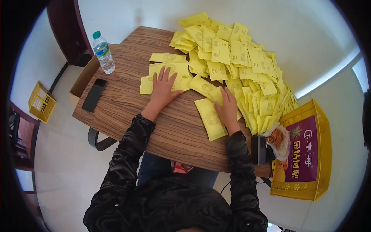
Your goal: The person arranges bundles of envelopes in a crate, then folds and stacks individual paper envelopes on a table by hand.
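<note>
My left hand (164, 91) lies flat with its fingers spread on a small group of yellow paper packets (145, 86) at the middle of the table. Another yellow packet (168, 57) lies just beyond its fingertips. My right hand (228, 110) is closed, with the edge of a yellow packet (215, 94) between thumb and fingers; part of the grip is hidden. Under and beside that hand, one printed packet (210, 120) rests on the table. To the far right spreads a large loose heap of the same packets (241, 54).
A wooden table (119, 96) carries a water bottle (103, 54) and a black phone (94, 95) at the left. At the right edge are a black box (259, 149), a plastic bag with orange-brown strands (277, 139) and a yellow crate (322, 150). A wall backs the heap.
</note>
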A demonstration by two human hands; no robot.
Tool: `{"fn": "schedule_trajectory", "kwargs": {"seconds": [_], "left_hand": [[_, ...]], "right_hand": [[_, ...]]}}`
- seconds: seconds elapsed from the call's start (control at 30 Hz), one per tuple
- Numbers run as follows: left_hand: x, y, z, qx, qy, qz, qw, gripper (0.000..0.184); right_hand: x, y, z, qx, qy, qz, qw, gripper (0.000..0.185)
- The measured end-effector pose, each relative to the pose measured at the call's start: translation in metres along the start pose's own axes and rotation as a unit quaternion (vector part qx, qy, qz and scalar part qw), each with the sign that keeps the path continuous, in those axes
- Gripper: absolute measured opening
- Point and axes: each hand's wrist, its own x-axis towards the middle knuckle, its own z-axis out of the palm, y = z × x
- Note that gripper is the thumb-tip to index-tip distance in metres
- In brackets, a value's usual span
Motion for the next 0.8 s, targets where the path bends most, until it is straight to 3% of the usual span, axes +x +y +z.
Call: {"fn": "schedule_trajectory", "kwargs": {"seconds": [0.03, 0.1, 0.13, 0.2, 0.27, 0.3, 0.37, 0.43, 0.47, 0.53, 0.7, 0.8], "left_hand": [[0.005, 0.005, -0.003, 0.002, 0.045, 0.009, 0.999, 0.071], [0.004, 0.017, -0.014, -0.135, 0.046, 0.043, 0.989, 0.060], [-0.002, 0.024, -0.014, -0.140, 0.043, 0.044, 0.988, 0.060], [-0.013, 0.042, -0.014, -0.261, -0.077, 0.128, 0.954, 0.056], [-0.022, 0.064, -0.015, -0.271, -0.101, 0.242, 0.926, 0.057], [-0.028, 0.070, -0.017, -0.274, -0.105, 0.240, 0.925, 0.057], [-0.044, 0.080, -0.022, -0.280, -0.206, 0.290, 0.892, 0.067], [-0.069, 0.085, -0.038, -0.159, -0.239, 0.321, 0.903, 0.080], [-0.084, 0.090, -0.046, -0.160, -0.244, 0.323, 0.900, 0.080], [-0.115, 0.103, -0.062, -0.178, -0.239, 0.234, 0.925, 0.093], [-0.129, 0.117, -0.103, -0.121, -0.247, 0.186, 0.943, 0.100], [-0.134, 0.119, -0.095, -0.136, -0.264, 0.184, 0.937, 0.107]], "right_hand": [[0.003, 0.001, -0.009, 0.001, 0.030, -0.003, 1.000, 0.059], [-0.013, -0.019, -0.036, 0.023, -0.058, 0.031, 0.998, 0.062], [-0.029, -0.032, -0.043, 0.020, -0.060, 0.035, 0.997, 0.062], [-0.057, -0.059, -0.052, -0.048, -0.142, 0.024, 0.988, 0.063], [-0.078, -0.085, -0.059, 0.014, -0.172, -0.006, 0.985, 0.067], [-0.085, -0.093, -0.065, 0.014, -0.176, -0.002, 0.984, 0.067], [-0.098, -0.104, -0.074, 0.050, -0.236, -0.047, 0.969, 0.068], [-0.111, -0.098, -0.079, 0.054, -0.238, -0.050, 0.968, 0.069], [-0.119, -0.092, -0.083, 0.055, -0.236, -0.054, 0.969, 0.070], [-0.134, -0.086, -0.088, 0.056, -0.234, -0.060, 0.969, 0.073], [-0.125, -0.117, -0.085, 0.061, -0.178, 0.014, 0.982, 0.073], [-0.111, -0.138, -0.061, 0.093, -0.166, 0.003, 0.982, 0.077]]}}
